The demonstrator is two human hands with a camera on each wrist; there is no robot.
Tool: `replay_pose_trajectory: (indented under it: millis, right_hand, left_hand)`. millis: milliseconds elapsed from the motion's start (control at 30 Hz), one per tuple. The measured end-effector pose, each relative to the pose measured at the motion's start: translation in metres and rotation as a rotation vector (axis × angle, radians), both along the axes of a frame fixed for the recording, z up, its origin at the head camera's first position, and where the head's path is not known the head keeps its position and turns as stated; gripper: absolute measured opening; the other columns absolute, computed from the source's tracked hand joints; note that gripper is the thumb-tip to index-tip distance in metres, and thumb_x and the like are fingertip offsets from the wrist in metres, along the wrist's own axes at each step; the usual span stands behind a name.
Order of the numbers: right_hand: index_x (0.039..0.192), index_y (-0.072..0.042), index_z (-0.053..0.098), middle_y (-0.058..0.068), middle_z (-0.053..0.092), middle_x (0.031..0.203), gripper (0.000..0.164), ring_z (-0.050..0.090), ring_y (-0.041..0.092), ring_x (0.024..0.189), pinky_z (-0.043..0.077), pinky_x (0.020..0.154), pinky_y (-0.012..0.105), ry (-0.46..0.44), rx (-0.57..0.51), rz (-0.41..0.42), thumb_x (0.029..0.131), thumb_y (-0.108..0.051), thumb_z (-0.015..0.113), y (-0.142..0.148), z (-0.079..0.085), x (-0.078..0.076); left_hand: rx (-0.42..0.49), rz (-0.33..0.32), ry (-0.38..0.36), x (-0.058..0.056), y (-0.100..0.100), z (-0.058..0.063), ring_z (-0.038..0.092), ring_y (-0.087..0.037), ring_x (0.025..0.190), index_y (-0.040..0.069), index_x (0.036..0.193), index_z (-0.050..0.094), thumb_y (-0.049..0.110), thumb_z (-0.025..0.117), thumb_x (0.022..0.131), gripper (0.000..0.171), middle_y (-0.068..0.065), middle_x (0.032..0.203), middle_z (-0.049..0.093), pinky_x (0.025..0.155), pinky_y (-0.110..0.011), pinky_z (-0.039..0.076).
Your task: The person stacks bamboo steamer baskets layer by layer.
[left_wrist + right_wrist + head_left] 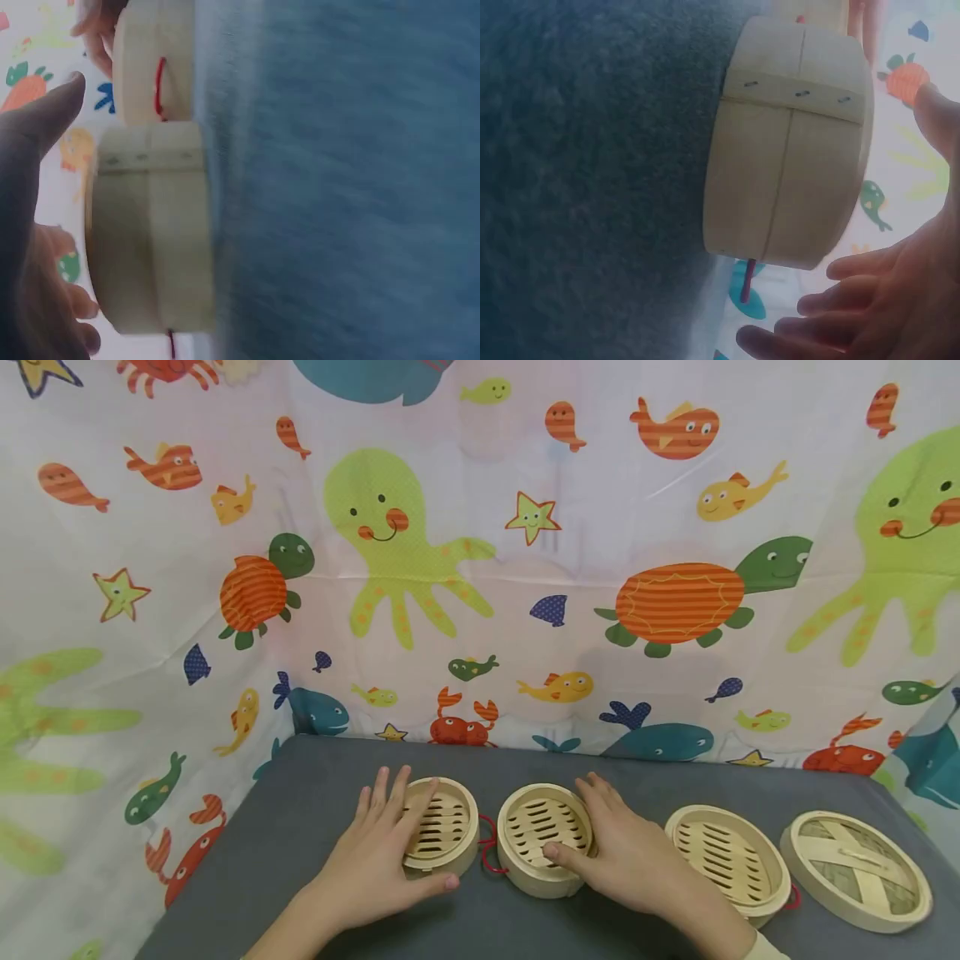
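Note:
Two small round bamboo steamer baskets stand side by side on the dark grey table in the head view, slatted bases visible inside. My left hand (378,856), fingers stretched out, lies over the left rim of the left steamer basket (467,847). Around the right side of the other steamer basket (543,878) spreads my right hand (626,852), its thumb over the rim. In the wrist views, gaps show between much of each hand and the pale walls of the left basket (154,240) and right basket (787,165). Contact at the fingertips is unclear.
To the right stand a third steamer basket (723,860) and a woven bamboo lid (855,872). Red cord loops (489,847) stick out between the two nearer baskets. A curtain (525,610) printed with sea animals hangs behind the grey table (300,802).

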State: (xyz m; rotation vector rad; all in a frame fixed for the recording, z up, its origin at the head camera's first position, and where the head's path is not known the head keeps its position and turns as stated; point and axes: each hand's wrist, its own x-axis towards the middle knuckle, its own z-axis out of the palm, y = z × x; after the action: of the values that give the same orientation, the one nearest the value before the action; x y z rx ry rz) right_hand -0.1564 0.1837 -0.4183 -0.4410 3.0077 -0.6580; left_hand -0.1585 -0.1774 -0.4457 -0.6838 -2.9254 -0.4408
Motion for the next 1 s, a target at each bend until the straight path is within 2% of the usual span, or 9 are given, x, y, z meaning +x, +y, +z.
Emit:
replay_pose_trajectory:
  millis: [133,233,333,433,533,767,1000]
  right_hand:
    - [0.167,-0.001,0.039,0.026,0.040,0.169,0.120,0.057,0.049,0.141,0.052,0.092,0.077,-0.018,0.005,0.002,0.089,-0.090,0.062,-0.002,-0.006,0.000]
    - [0.166,0.001,0.040,0.026,0.045,0.166,0.123,0.059,0.047,0.140,0.054,0.096,0.069,-0.006,0.002,0.011,0.087,-0.090,0.066,-0.002,-0.010,0.001]
    - [0.165,0.003,0.040,0.028,0.047,0.164,0.128,0.060,0.047,0.138,0.056,0.098,0.064,0.014,-0.010,0.025,0.084,-0.091,0.067,-0.002,-0.013,0.001]
    - [0.164,0.004,0.040,0.028,0.049,0.162,0.132,0.061,0.046,0.137,0.056,0.100,0.062,0.023,-0.030,0.036,0.080,-0.093,0.068,-0.002,-0.015,0.001]
    - [0.165,0.003,0.040,0.024,0.051,0.162,0.134,0.059,0.042,0.140,0.054,0.103,0.062,0.019,-0.052,0.036,0.078,-0.094,0.070,-0.003,-0.018,-0.001]
    - [0.167,0.001,0.036,0.020,0.048,0.164,0.132,0.047,0.041,0.150,0.046,0.112,0.065,-0.013,-0.170,0.066,0.078,-0.088,0.077,-0.001,-0.023,-0.006]
    - [0.164,-0.001,0.041,0.017,0.050,0.161,0.124,0.050,0.037,0.146,0.045,0.112,0.063,-0.033,-0.294,0.072,0.078,-0.078,0.086,0.001,-0.030,-0.009]
  left_hand:
    - [0.097,0.033,-0.072,0.000,-0.011,-0.011,-0.005,-0.045,0.166,0.031,0.178,0.012,0.089,0.073,0.080,0.129,-0.016,0.182,0.006,0.126,-0.071,0.016]
    - [0.178,0.054,-0.119,-0.001,-0.017,-0.015,0.003,-0.046,0.166,0.032,0.177,0.008,0.090,0.075,0.078,0.133,-0.015,0.182,0.012,0.119,-0.078,0.025]
    - [0.274,0.069,-0.167,-0.002,-0.022,-0.017,0.012,-0.042,0.166,0.038,0.176,0.004,0.088,0.078,0.077,0.134,-0.008,0.182,0.016,0.113,-0.080,0.032]
    - [0.358,0.079,-0.198,-0.004,-0.026,-0.022,0.026,-0.036,0.163,0.043,0.175,0.002,0.085,0.081,0.076,0.134,-0.002,0.180,0.021,0.114,-0.075,0.037]
    - [0.443,0.072,-0.208,-0.005,-0.030,-0.029,0.033,-0.032,0.160,0.044,0.175,0.004,0.080,0.086,0.076,0.133,0.000,0.179,0.024,0.117,-0.069,0.037]
    - [0.609,0.001,-0.184,-0.011,-0.035,-0.044,0.029,-0.030,0.162,0.039,0.176,0.011,0.059,0.098,0.077,0.134,-0.008,0.178,0.031,0.121,-0.069,0.029]
    - [0.601,-0.019,-0.159,-0.017,-0.040,-0.057,0.029,-0.043,0.161,0.034,0.177,0.014,0.046,0.101,0.079,0.132,-0.012,0.178,0.027,0.118,-0.073,0.032]
